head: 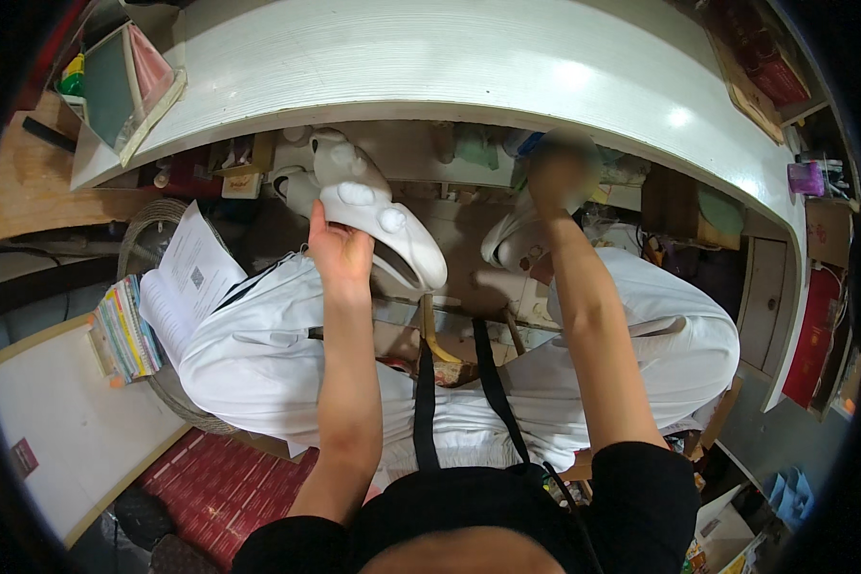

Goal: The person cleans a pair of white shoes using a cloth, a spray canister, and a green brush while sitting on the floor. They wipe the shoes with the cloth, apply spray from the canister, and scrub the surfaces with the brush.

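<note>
A white clog-style shoe (384, 204) with white puffy trims hangs over the floor between my knees. My left hand (341, 247) grips it from underneath, fingers and thumb against its side. A second white curved piece (294, 190) shows behind it; whether it belongs to the same shoe I cannot tell. My right hand (563, 172) reaches under the table's front edge. It is blurred, so its fingers and anything in them cannot be made out. Below it is another white shoe (506, 240), partly hidden by my right forearm.
A white tabletop (430, 57) arches across the front. Open papers (190, 283) and a stack of books (125, 330) stand beside my left knee. Boxes (664, 204) and a green bag (477, 147) sit beneath the table. A drawer cabinet (764, 301) is at right.
</note>
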{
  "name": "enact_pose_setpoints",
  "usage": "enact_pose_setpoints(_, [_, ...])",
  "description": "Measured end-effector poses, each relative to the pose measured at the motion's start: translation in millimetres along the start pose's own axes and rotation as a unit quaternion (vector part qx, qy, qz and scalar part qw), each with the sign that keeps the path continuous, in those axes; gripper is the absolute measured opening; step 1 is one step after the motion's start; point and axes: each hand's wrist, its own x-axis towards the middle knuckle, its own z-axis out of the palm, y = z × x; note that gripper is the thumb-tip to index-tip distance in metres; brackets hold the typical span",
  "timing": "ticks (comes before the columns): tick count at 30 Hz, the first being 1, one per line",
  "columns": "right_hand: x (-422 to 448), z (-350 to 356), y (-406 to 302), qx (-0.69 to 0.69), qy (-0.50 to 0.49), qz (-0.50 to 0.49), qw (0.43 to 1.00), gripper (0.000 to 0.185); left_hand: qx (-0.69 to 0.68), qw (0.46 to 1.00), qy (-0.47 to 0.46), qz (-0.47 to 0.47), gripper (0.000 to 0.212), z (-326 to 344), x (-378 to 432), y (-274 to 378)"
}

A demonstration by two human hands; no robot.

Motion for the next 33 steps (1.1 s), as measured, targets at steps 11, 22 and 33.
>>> enact_pose_setpoints(11, [65.4, 86.3, 71.0, 0.031, 0.177, -0.04, 0.983, 0.025, -0.043, 0.996, 0.08, 0.009, 0.033, 27.5, -5.1, -12.9])
enact_pose_setpoints(22, [-141.1, -146.1, -12.1, 0.598, -0.034, 0.26, 0.758, 0.031, -0.012, 0.998, 0.065, -0.009, 0.035, 3.8, -7.5, -6.5])
enact_pose_setpoints(33, [-213.1, -219.0, -109.1, 0.371, -0.106, -0.273, 0.881, 0.046, -0.025, 0.984, -0.113, -0.136, 0.04, -28.9, -39.6, -0.7])
